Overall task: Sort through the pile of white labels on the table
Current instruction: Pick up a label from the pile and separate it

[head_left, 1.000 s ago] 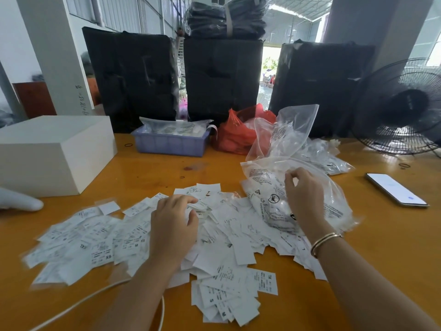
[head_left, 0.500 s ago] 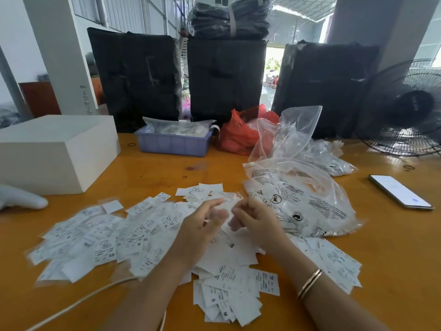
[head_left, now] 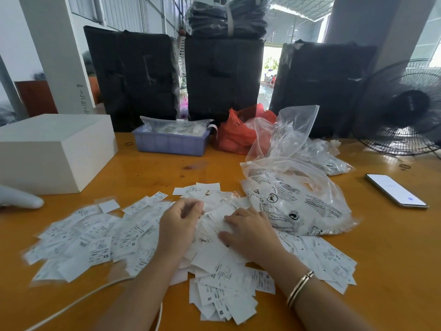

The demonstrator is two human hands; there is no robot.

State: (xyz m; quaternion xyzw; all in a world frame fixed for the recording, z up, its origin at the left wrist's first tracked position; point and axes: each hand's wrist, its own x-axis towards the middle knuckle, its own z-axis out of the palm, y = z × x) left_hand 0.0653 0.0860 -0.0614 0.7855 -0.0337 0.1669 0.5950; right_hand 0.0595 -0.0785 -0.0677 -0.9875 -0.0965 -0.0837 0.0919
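Note:
A wide pile of white labels [head_left: 95, 240] with printed size letters lies spread across the orange wooden table [head_left: 155, 173]. My left hand [head_left: 177, 222] hovers over the middle of the pile with its fingers curled in; whether it pinches a label is not clear. My right hand [head_left: 248, 229] rests flat on the labels just to its right, fingers spread, next to a clear printed plastic bag [head_left: 300, 199] that holds more labels. A gold bangle sits on my right wrist.
A white box [head_left: 52, 149] stands at the left, a purple tray [head_left: 170, 142] and a red bag [head_left: 238, 132] at the back. A phone [head_left: 396, 189] lies at the right, a fan [head_left: 403, 108] behind it. A white cable [head_left: 78, 299] runs near the front edge.
My right hand came off the plastic bag and moved left and down onto the pile. My left hand shifted slightly right and curled its fingers, meeting the right hand at the pile's middle.

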